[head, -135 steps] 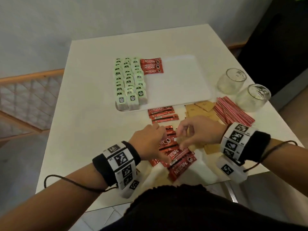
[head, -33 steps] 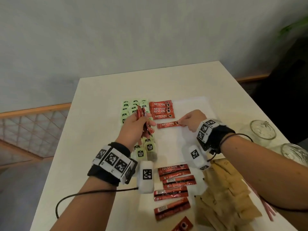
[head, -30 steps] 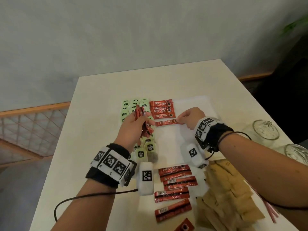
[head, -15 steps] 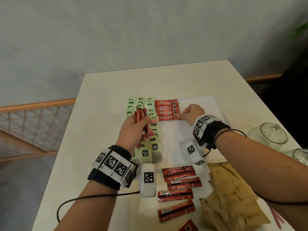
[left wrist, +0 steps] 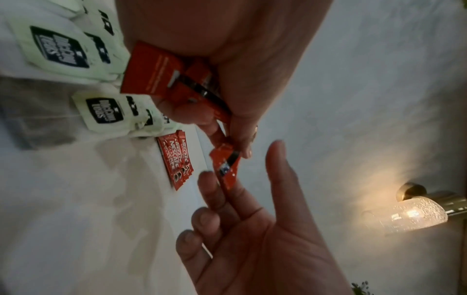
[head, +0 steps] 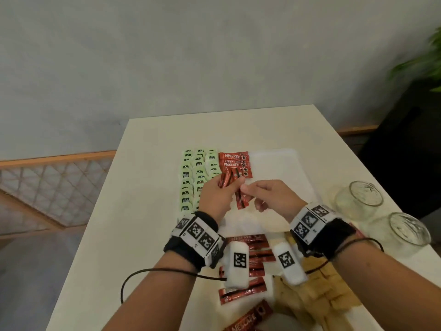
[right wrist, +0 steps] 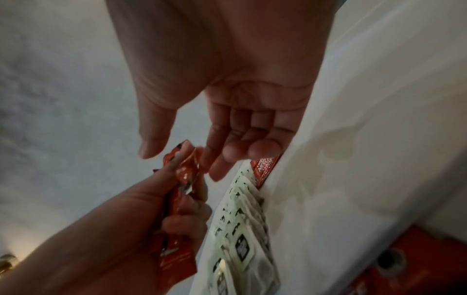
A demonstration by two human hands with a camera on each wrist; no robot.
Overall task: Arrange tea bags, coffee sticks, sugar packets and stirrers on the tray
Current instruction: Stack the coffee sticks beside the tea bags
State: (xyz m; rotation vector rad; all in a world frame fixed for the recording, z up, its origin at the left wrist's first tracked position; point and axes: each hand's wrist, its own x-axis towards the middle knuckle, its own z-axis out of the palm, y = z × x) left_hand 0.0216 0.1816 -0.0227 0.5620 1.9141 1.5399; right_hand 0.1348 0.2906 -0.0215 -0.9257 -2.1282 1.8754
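Observation:
On the white tray (head: 281, 173), green tea bags (head: 196, 177) lie in three columns at the left, with a short stack of red coffee sticks (head: 235, 163) beside them. Above the tray, my left hand (head: 229, 185) grips a bundle of coffee sticks (left wrist: 161, 75), one of which juts out toward my right hand. My right hand (head: 248, 192) is next to it, fingers (left wrist: 209, 179) touching the end of that stick (left wrist: 225, 169) and thumb held apart from it.
More coffee sticks (head: 257, 254) and brown sugar packets (head: 322, 295) lie on the table near its front edge. Two empty glasses (head: 358, 199) (head: 405, 232) stand at the right. The tray's right half is bare.
My right hand laid a stick onto the tray's stack, let go, and drew back to the bundle in my left hand, which stays gripped.

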